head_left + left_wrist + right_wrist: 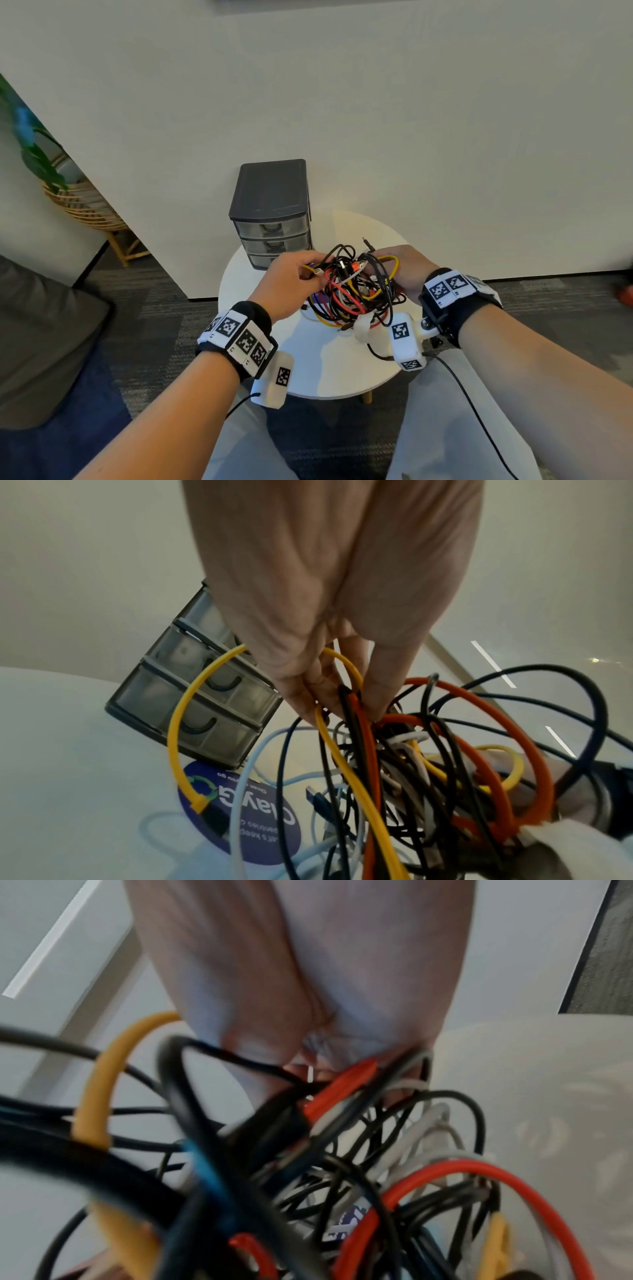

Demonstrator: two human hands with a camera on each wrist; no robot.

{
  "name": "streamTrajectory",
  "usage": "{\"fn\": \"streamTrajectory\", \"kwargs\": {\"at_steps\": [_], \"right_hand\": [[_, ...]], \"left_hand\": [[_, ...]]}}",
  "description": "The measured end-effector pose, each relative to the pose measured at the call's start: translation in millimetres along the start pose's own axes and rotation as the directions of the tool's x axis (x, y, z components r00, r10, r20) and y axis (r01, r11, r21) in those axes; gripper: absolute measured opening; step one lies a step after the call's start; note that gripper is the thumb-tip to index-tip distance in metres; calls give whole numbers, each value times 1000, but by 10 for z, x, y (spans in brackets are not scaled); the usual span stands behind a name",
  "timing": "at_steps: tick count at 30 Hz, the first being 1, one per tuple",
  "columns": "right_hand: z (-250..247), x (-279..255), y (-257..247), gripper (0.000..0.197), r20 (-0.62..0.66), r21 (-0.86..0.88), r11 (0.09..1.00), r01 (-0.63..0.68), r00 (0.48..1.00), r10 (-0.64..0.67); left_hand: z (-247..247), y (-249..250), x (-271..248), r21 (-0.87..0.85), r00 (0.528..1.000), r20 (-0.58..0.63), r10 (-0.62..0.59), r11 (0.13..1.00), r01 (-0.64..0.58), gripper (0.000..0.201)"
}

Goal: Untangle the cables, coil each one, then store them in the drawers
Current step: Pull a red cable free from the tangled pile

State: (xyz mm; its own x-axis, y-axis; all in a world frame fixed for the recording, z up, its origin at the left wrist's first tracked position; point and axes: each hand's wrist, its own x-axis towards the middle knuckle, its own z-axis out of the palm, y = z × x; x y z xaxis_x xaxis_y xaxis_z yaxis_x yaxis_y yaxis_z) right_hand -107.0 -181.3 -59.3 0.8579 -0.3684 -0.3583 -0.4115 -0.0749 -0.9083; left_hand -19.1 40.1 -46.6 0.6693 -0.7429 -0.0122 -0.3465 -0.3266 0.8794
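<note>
- Cable tangle [352, 287]: black, orange, yellow, white and blue cables sitting knotted between both hands, over the round white table [329, 370]; none is separated or coiled yet.
- Left hand [287, 284]: fingertips [342, 696] are pinching a yellow cable [178, 723] and neighbouring strands at the tangle's left edge.
- Right hand [407, 270]: fingers are curling into the tangle's right side, gripping strands.
- Three-drawer organizer [272, 212]: standing beyond the left fingertips, all drawers closed; storing is yet to begin.

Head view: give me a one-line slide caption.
Both hands grip a multicoloured cable tangle above a round white table, beside closed three-drawer organizer.
</note>
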Motion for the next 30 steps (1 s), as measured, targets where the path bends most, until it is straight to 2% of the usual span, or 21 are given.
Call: {"fn": "streamTrajectory", "kwargs": {"at_steps": [4, 6, 8, 11, 13, 16, 18, 21, 23, 24, 25, 27, 29, 30], "right_hand": [[-50, 1, 49, 4, -94, 98, 995, -30, 995, 39], [-74, 58, 102, 10, -169, 67, 997, -38, 984, 49], [-80, 107, 97, 17, -188, -22, 999, -36, 982, 31], [-173, 119, 13, 32, -164, -105, 994, -44, 986, 26], [-286, 33, -94, 35, -236, -111, 993, -38, 972, 11], [-367, -101, -254, 38, -423, -203, 978, 53, 896, -136], [-301, -212, -400, 33, -472, -267, 942, 204, 824, -313], [-72, -476, -677, 21, -388, -338, 815, 470, 720, -576], [103, -572, -774, 16, -216, -443, 699, 561, 690, -691], [184, -568, -783, 15, -105, -526, 648, 551, 714, -692], [254, -541, -773, 15, 3, -625, 599, 501, 769, -639], [362, -470, -726, 15, 115, -810, 475, 343, 888, -445], [436, -420, -686, 15, 133, -887, 379, 263, 932, -337], [449, -414, -676, 15, 150, -878, 389, 278, 933, -328]], "left_hand": [[20, 5, -24, -41, 999, -26, 19, 999, -20, 41], [35, 25, -26, -127, 1000, -15, -7, 992, 5, 45], [29, 55, -12, -222, 999, 32, -29, 974, 36, 40], [6, 71, 17, -183, 996, 76, -38, 982, 51, 39], [14, 58, 39, -133, 996, 67, -54, 989, 63, 46], [54, 39, 66, -105, 997, 50, -52, 993, 57, 48], [75, 25, 92, -75, 998, 14, -58, 995, 59, 44], [110, 26, 129, -25, 997, -50, -67, 998, 65, 36], [120, 52, 143, 9, 995, -78, -67, 998, 67, 32], [119, 65, 144, 22, 994, -87, -64, 998, 66, 31], [117, 79, 140, 38, 994, -93, -60, 997, 64, 29], [111, 94, 129, 69, 993, -109, -50, 996, 58, 25], [97, 98, 123, 100, 991, -120, -50, 993, 62, 24], [89, 95, 125, 112, 991, -122, -54, 991, 68, 23]]}}
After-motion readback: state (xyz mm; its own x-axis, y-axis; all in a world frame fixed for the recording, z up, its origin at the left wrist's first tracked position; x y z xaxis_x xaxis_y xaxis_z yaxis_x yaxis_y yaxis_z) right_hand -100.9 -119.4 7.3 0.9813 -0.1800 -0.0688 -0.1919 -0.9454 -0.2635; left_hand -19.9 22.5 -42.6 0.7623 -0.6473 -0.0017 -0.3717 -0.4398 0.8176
